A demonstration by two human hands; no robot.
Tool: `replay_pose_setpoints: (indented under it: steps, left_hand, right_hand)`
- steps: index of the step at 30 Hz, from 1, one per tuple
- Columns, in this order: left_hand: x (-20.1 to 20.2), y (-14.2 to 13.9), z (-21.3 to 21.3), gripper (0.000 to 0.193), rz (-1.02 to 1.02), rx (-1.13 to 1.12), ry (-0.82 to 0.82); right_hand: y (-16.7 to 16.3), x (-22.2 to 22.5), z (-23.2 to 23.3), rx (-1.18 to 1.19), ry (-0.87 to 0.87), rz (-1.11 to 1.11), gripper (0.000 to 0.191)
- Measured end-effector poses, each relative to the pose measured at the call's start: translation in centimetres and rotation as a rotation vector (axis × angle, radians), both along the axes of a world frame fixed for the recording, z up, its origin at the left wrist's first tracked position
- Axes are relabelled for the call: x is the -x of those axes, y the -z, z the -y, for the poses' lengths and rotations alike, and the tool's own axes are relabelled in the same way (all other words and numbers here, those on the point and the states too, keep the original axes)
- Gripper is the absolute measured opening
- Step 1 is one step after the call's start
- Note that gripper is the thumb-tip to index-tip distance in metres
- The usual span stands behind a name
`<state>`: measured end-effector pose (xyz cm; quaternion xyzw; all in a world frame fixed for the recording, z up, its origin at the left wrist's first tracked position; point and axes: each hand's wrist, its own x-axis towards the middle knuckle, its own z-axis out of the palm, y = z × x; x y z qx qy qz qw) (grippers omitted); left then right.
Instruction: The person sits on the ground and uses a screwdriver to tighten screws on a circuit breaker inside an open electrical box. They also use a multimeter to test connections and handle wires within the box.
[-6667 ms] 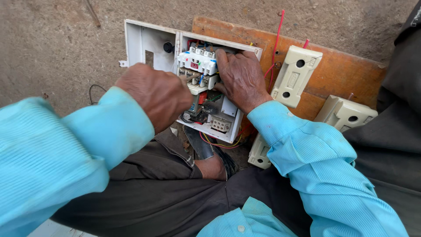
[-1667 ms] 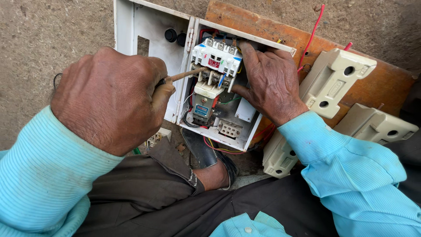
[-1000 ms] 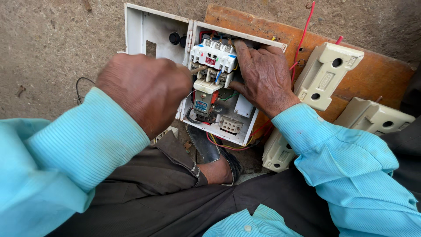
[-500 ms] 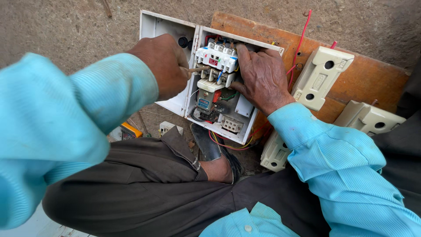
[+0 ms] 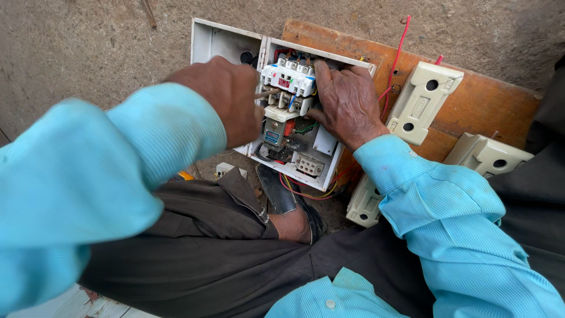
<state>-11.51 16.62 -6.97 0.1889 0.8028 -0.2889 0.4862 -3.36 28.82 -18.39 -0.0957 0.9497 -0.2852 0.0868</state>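
Left hand (image 5: 226, 100) closed around a thin screwdriver shaft (image 5: 266, 93), tip at the white terminal block (image 5: 289, 79); right hand (image 5: 348, 103) spread flat, bracing it inside the open white metal enclosure (image 5: 223, 41); wiring exposed, cover off; beyond, cream plastic switch housings (image 5: 425, 103) lie unmounted on the orange wooden board (image 5: 488, 106).

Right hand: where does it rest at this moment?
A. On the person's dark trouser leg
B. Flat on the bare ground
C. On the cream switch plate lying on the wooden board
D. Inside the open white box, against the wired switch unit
D: the right hand lies inside the open white box, fingers beside the switch unit.
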Motion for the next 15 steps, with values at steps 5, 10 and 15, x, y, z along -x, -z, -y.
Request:
replay_pose_setpoints:
  steps: [5, 10, 15]
  left_hand:
    - [0.8, 1.2, 0.0, 0.023, -0.098, -0.003, -0.127]
    - [-1.6, 1.3, 1.4, 0.026, 0.307, 0.071, 0.773]
    - [-2.0, 1.3, 2.3, 0.037, 0.194, 0.042, 0.744]
  right_hand:
    - [0.1, 0.1, 0.0, 0.022, 0.015, -0.08, 0.097]
    - [1.2, -0.3, 0.1, -0.005, 0.011, -0.044, 0.095]
    - [4.5, -1.5, 0.6, 0.045, 0.028, -0.129, 0.1]
